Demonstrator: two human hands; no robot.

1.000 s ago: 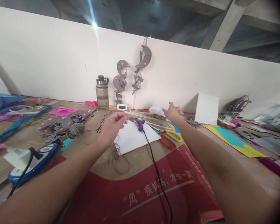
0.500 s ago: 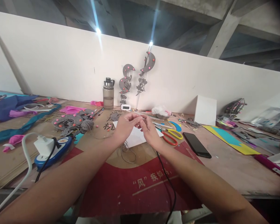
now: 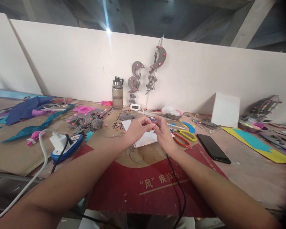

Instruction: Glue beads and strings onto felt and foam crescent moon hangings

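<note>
My left hand (image 3: 138, 129) and my right hand (image 3: 164, 135) meet over a white sheet of paper (image 3: 145, 140), fingers closed and fingertips pressed together. Whatever they pinch is too small or too hidden to name. A small bluish patch shows just behind the fingertips; I cannot tell what it belongs to. Loose grey yarn (image 3: 136, 159) lies in loops on the cardboard below my left hand. Scissors with red and yellow handles (image 3: 183, 140) lie to the right of my right hand. A black cord (image 3: 175, 178) runs down from beneath my right wrist.
A phone (image 3: 213, 148) lies at right. At left are a blue power strip (image 3: 72, 146) with a white plug and a grey yarn heap (image 3: 85, 122) with pink balls. A bottle (image 3: 117, 95) stands at the back, beside hanging grey moon ornaments (image 3: 160, 58).
The whole view has shifted, so things appear farther right. My hands stay together over the paper, with the fingers slightly rearranged.
</note>
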